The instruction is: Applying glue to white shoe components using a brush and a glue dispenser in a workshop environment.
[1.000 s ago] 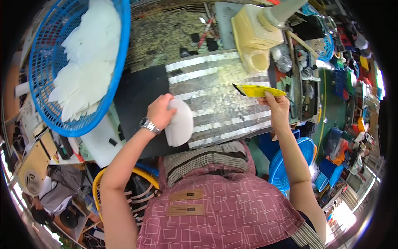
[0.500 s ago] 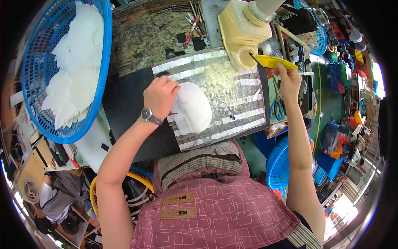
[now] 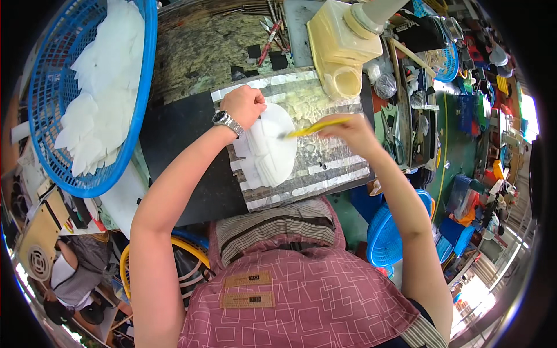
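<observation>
Several thin white round-edged pieces point(image 3: 272, 156) lie fanned in a stack on a board with pale strips point(image 3: 316, 188). My left hand point(image 3: 242, 106), a watch at its wrist, is closed, its fingertips pinching the upper left edge of the stack. My right hand point(image 3: 353, 134), blurred by motion, grips a flat yellow brush point(image 3: 319, 125). The brush's dark tip is over the white pieces, at or just above their surface. Behind the stack stands a cream-coloured container point(image 3: 342, 43) with a round opening low on its front.
A blue basket point(image 3: 148, 87) heaped with white pieces point(image 3: 101, 98) stands at the left. Red-handled pliers point(image 3: 271, 43) and other tools lie at the back. Scissors point(image 3: 393, 142) are at the right, with another blue basket point(image 3: 383, 232) below. A person point(image 3: 78, 278) sits at the lower left.
My right hand has brought the brush from beside the container's opening leftward and nearer, over the white pieces. My left hand has shifted slightly right and away from me along the stack's edge.
</observation>
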The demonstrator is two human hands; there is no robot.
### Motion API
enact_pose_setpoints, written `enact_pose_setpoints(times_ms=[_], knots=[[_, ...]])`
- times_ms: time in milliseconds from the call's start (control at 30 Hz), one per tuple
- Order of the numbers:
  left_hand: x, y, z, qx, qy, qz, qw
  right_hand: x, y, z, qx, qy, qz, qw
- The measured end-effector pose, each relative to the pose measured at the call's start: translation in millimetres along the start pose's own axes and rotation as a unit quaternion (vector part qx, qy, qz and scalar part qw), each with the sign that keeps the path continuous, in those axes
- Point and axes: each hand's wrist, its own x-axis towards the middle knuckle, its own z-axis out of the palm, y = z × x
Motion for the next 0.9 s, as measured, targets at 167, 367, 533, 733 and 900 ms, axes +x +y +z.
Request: enact_pose_setpoints(times_ms=[167,367,533,733,900], knots=[[4.9,-8.4,4.5,-0.004,-0.038,-0.007,0.999,29.7,-1.1,12.9,-0.172,0.063,-0.151,0.971],[11.8,-10.7,-5.7,-0.036,-0.106,-0.006,0.994,19.3,-16.3,26.6,-0.169,-0.022,-0.037,0.985],[0.7,-2.4,-17.2,-0.053,-0.145,-0.012,0.988,-19.0,2.6,36.3,-0.207,-0.150,-0.134,0.958],[-48.6,62.9,-67.6,-0.047,0.195,0.230,0.952,-35.4,-10.5,-43.6,-0.002,0.270,-0.005,0.963],[-78.1,58.9,4.2,-0.033,0.102,0.311,0.944,-0.7,-7.2,-64.1,-0.160,0.314,-0.147,0.924]])
